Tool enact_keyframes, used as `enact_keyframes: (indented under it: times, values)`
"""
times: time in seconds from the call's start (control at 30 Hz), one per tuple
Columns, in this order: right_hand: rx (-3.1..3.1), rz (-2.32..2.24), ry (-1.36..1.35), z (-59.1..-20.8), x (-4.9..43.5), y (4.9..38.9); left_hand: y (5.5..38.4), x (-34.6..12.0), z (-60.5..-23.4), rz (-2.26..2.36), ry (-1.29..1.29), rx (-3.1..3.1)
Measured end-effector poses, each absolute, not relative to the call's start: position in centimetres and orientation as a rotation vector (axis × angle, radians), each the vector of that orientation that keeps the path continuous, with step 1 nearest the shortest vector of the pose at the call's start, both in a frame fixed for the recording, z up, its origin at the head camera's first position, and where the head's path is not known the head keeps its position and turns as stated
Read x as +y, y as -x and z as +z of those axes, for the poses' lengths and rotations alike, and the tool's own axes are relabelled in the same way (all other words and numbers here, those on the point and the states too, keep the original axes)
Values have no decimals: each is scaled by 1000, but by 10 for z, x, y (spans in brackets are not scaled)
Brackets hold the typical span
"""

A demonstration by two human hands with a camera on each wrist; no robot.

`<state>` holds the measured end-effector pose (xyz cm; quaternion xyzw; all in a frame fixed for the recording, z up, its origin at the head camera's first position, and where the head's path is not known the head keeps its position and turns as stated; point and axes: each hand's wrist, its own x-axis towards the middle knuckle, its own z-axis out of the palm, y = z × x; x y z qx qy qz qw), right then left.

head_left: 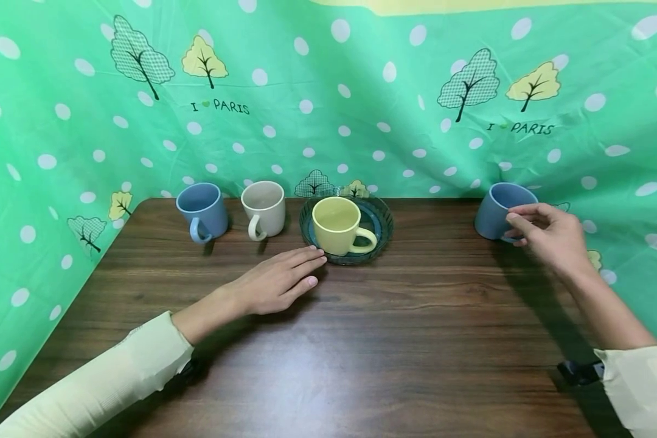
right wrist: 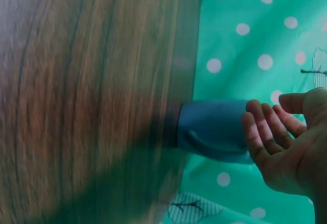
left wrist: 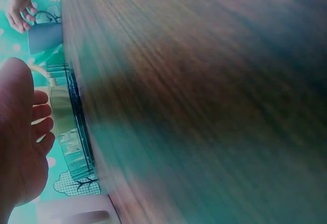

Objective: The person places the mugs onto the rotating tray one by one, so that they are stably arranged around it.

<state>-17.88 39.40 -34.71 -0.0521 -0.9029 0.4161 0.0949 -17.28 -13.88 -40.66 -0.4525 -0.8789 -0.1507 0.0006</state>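
Observation:
A yellow mug (head_left: 336, 226) stands upright in a ribbed dark-green glass dish (head_left: 385, 234), its handle pointing right. My left hand (head_left: 279, 281) is stretched flat in front of the dish, its fingertips at the near left rim; whether they touch it I cannot tell. On the right, a blue mug (head_left: 493, 213) stands near the table's back edge. My right hand (head_left: 555, 237) is beside that mug's handle side, its fingers loosely bent. In the right wrist view its fingers (right wrist: 265, 132) overlap the mug's upper part without wrapping round it, and the thumb stands apart.
Left of the dish stand a white mug (head_left: 265, 210) and another blue mug (head_left: 202, 213), handles toward me. A brown wooden table (head_left: 394, 340) carries everything. Behind it hangs a green dotted cloth (head_left: 361, 103) printed with trees.

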Motion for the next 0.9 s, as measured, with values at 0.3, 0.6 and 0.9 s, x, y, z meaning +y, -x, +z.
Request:
enact_keyframes:
  times: [0.3, 0.6, 0.9]
  values:
    - [-2616, 1291, 266, -346, 419, 177, 175, -136, -405, -460, 1416, -2775]
    - [-2544, 1413, 322, -353, 431, 176, 173, -136, -405, -458, 1415, -2798]
    - [-2652, 1275, 418, -358, 437, 176, 172, -137, -407, -474, 1400, -2811]
